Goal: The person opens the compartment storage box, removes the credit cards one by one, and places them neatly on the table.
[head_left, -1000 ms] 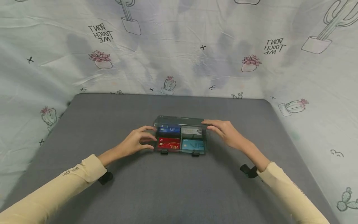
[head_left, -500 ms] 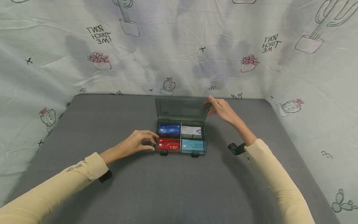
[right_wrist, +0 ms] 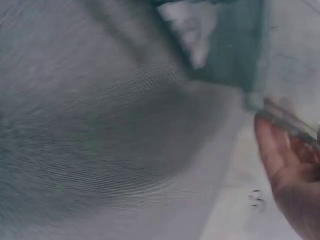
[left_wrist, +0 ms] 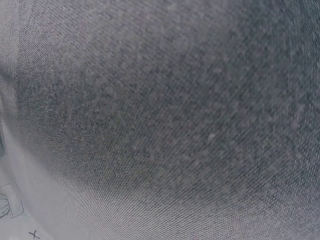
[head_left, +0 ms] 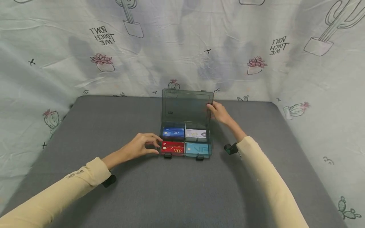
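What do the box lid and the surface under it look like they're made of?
The lid looks like smoky, see-through hard plastic with a smooth gloss: the patterned cloth behind it shows through. The right hand holds its edge, keeping it flat and upright. The table top seems covered in grey woven fabric, matte; the left wrist view shows a fine weave.

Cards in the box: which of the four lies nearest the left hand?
The red card, in the front-left compartment. The left hand rests right beside that corner of the box; the dark blue, white and light blue cards lie farther off.

A clear, smoky plastic box (head_left: 186,126) holding 4 glossy cards (head_left: 184,141) is seen on matt grey woven cloth (head_left: 176,190).
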